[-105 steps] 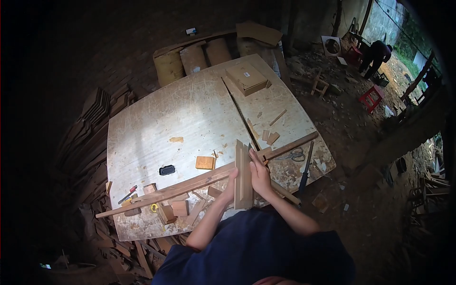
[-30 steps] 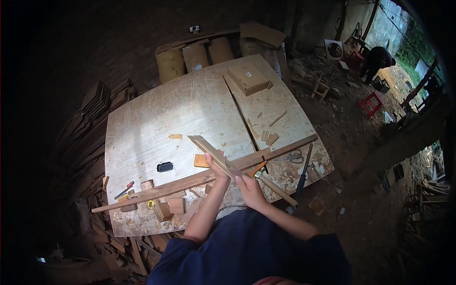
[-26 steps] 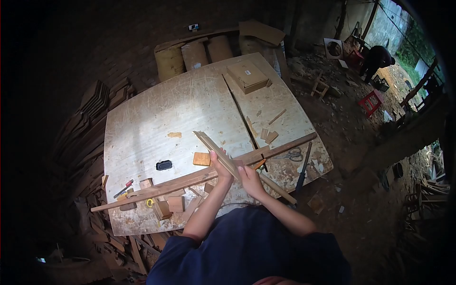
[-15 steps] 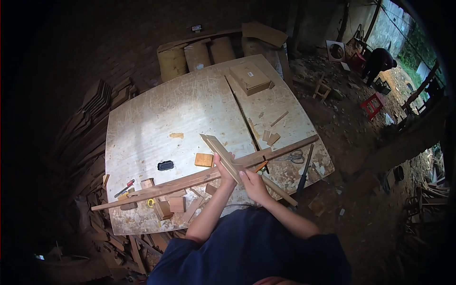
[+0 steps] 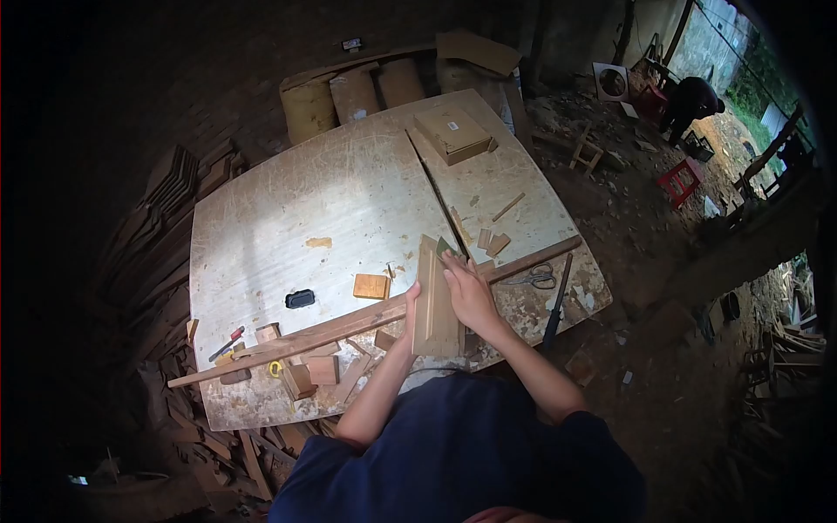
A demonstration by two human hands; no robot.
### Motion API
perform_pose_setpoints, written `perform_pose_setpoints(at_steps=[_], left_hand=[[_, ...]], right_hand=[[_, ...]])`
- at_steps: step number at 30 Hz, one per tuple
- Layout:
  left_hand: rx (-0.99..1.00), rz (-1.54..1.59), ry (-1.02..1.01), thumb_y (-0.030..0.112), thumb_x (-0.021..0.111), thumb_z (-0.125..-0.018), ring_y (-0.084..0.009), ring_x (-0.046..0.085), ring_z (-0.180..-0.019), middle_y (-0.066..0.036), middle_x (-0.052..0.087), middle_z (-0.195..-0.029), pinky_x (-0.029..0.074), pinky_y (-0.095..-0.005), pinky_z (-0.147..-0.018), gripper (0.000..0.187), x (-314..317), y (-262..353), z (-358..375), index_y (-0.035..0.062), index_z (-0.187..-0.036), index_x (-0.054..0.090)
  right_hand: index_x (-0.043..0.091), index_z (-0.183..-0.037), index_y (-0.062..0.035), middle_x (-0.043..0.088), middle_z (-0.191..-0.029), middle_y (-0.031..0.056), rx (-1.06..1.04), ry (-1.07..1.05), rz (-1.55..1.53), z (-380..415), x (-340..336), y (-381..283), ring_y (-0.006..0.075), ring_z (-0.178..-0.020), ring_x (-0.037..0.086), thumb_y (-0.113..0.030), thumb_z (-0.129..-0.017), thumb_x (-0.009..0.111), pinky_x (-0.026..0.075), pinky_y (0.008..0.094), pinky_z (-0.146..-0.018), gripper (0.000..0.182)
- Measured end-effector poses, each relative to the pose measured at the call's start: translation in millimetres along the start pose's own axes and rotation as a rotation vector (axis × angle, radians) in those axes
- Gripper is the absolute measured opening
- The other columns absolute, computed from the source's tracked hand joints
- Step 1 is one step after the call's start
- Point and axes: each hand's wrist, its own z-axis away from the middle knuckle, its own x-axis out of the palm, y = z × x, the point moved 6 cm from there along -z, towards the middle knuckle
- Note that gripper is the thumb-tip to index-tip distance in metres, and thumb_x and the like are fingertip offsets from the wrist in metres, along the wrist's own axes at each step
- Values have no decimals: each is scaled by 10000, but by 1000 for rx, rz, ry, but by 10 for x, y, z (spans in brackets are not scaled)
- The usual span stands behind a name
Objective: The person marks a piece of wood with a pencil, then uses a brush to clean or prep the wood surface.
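A pale wooden piece with a raised, moulded face [image 5: 433, 301] is held up over the near side of the table, its long side pointing away from me. My left hand [image 5: 410, 312] grips its left edge, with most fingers hidden behind it. At the upper right edge, my right hand [image 5: 469, 292] presses a small green sheet that looks like sandpaper [image 5: 445, 247] against the wood. Below runs a long wooden batten [image 5: 349, 324], partly covered by the held piece. An orange-brown wood block [image 5: 371, 286] sits left of my hands.
On the worktable [image 5: 253, 235] lie a black tray [image 5: 300, 299], scissors [image 5: 541, 276], a long dark tool [image 5: 558, 301], wood offcuts [image 5: 323, 370] and a cardboard box [image 5: 453, 133]. Sacks [image 5: 355, 93] stand behind. Another person [image 5: 691, 106] bends over at the far right.
The wooden piece has turned more upright, showing its moulded face. My right hand has moved from its lower end to its upper right edge, and the green sheet now shows under the fingers.
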Motion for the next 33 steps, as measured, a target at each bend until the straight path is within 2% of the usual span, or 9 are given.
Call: perform_pose_setpoints(at_steps=[3, 6, 10, 14, 18, 22, 27, 30, 33], left_hand=[[79, 75, 5, 727, 418, -969, -341, 531, -1396, -192, 487, -1560, 419, -497, -1174, 915, 45, 144, 89, 95, -1626, 348], [-106, -20, -36, 728, 426, -962, -347, 528, -1400, -194, 490, -1562, 411, -497, -1184, 922, 98, 56, 215, 95, -1627, 348], [-38, 62, -88, 729, 400, -977, -358, 477, -1443, -194, 413, -1616, 380, -505, -1210, 930, -60, -48, 19, 114, -1662, 266], [-110, 91, -98, 733, 404, -977, -353, 493, -1429, -196, 428, -1604, 403, -499, -1189, 938, -22, -159, -7, 98, -1656, 277], [23, 160, -111, 726, 413, -980, -349, 533, -1384, -191, 450, -1584, 422, -494, -1172, 932, -134, -105, -55, 71, -1635, 310], [-38, 132, -67, 725, 424, -977, -338, 562, -1344, -191, 503, -1528, 435, -485, -1161, 913, -277, -229, -21, 69, -1608, 358], [96, 239, -181, 747, 424, -959, -330, 556, -1356, -197, 527, -1508, 437, -477, -1161, 942, -78, -27, -54, 58, -1600, 372], [-5, 20, 64, 759, 407, -958, -339, 542, -1372, -202, 510, -1524, 427, -478, -1172, 961, -70, -132, 30, 51, -1605, 359], [96, 170, -13, 732, 419, -948, -370, 530, -1387, -222, 488, -1548, 427, -509, -1169, 954, -60, 19, -5, 55, -1616, 344]], right_hand=[[555, -1447, 39, 552, -1492, 267, -74, 25, 39, 0, -3, -29, 448, -1424, 485, -58, -1028, 526, 330, 553, -1226, 431], [542, -1466, 26, 555, -1500, 249, -43, 69, 110, -55, -111, 123, 436, -1415, 505, -26, -998, 551, 348, 561, -1214, 470], [558, -1455, 8, 569, -1499, 221, -286, -14, 106, 120, 21, -299, 424, -1420, 503, -28, -990, 548, 343, 554, -1221, 466], [583, -1441, 19, 557, -1511, 225, -47, 62, 145, -166, -92, 210, 439, -1436, 484, 7, -962, 560, 328, 541, -1232, 480], [570, -1439, 23, 582, -1474, 240, -262, -83, 139, 264, 7, -319, 449, -1404, 511, -18, -987, 547, 326, 566, -1222, 455], [588, -1438, 7, 582, -1489, 209, 13, -9, 123, 116, -223, 287, 434, -1423, 501, -5, -973, 572, 342, 547, -1223, 466], [591, -1429, 10, 587, -1467, 231, -92, -58, 108, 469, -66, -147, 425, -1410, 513, -39, -1020, 544, 314, 567, -1231, 414], [591, -1431, 10, 610, -1446, 224, 90, 0, 153, 221, -206, 409, 458, -1391, 523, -19, -990, 573, 335, 564, -1219, 442], [596, -1410, 31, 625, -1410, 245, -140, -16, 165, 475, -135, -111, 469, -1370, 534, -58, -1022, 552, 351, 561, -1209, 401]])
